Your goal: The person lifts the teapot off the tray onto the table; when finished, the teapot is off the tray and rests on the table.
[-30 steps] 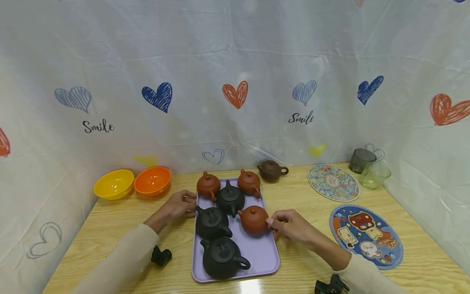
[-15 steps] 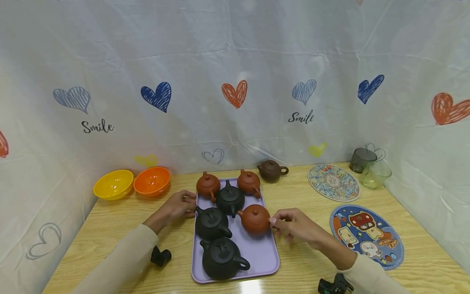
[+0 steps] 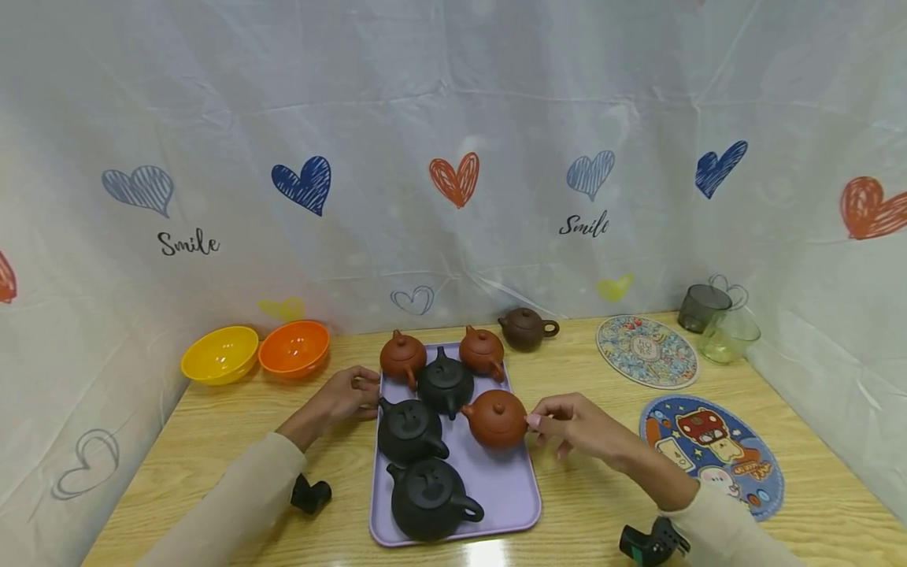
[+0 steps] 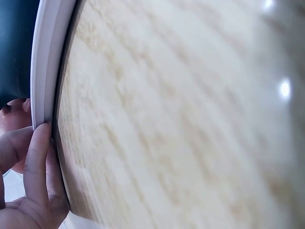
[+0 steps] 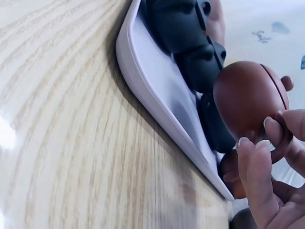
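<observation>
My right hand (image 3: 584,429) pinches the handle of a reddish-brown teapot (image 3: 498,420), its spout pointing left. The right wrist view shows this teapot (image 5: 250,98) raised above the lilac tray (image 3: 496,496). On the left, my left hand (image 3: 349,394) holds the tray's edge; in the left wrist view, its fingers (image 4: 37,164) grip the pale rim (image 4: 45,71). Black teapots (image 3: 430,498) stand down the tray's left side, and another black teapot (image 3: 444,383) sits between two small reddish-brown teapots (image 3: 403,356) at the far end.
A dark brown teapot (image 3: 526,329) stands behind the tray. Yellow (image 3: 221,356) and orange (image 3: 294,349) bowls are at back left. Two round mats (image 3: 648,351) and clear cups (image 3: 730,337) lie to the right. A curtain (image 3: 354,118) closes off the back.
The right hand has moved slightly right and away from me with the reddish-brown teapot. The left hand stays at the tray's edge, and the tray stays in place.
</observation>
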Demonstrator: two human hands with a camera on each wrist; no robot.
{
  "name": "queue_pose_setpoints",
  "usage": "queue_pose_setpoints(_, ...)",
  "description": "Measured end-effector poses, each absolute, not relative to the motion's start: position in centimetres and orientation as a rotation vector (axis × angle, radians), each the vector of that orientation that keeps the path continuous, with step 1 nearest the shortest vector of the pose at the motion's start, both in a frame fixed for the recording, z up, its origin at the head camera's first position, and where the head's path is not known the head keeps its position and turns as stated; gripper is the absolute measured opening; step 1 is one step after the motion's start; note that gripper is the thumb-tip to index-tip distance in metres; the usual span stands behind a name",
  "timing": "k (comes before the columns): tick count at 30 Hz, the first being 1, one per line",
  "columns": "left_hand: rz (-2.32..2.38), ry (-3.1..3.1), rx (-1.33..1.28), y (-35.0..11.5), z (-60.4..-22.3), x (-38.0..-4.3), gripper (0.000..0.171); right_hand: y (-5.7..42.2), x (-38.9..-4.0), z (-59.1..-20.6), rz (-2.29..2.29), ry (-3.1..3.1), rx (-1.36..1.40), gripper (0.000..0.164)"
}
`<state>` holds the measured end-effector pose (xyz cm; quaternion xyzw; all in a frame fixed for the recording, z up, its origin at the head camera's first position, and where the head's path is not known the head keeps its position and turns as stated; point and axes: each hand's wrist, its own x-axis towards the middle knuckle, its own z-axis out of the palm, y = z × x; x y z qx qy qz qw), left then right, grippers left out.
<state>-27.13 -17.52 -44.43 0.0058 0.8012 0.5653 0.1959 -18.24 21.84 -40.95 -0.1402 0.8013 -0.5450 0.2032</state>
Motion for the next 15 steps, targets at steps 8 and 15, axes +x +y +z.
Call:
queue_pose_setpoints(8,1.575,2.257,0.006,-17.5,-44.5,-27.2,0.036,22.4,-18.7,-40.6,-1.526,2.216,-0.447,0.033)
queue_pose_setpoints(15,1.577,2.253,-0.003,-17.5,-44.5,-27.2,0.036,23.3,-19.4,-40.4,-1.525,2.204,-0.456,0.032)
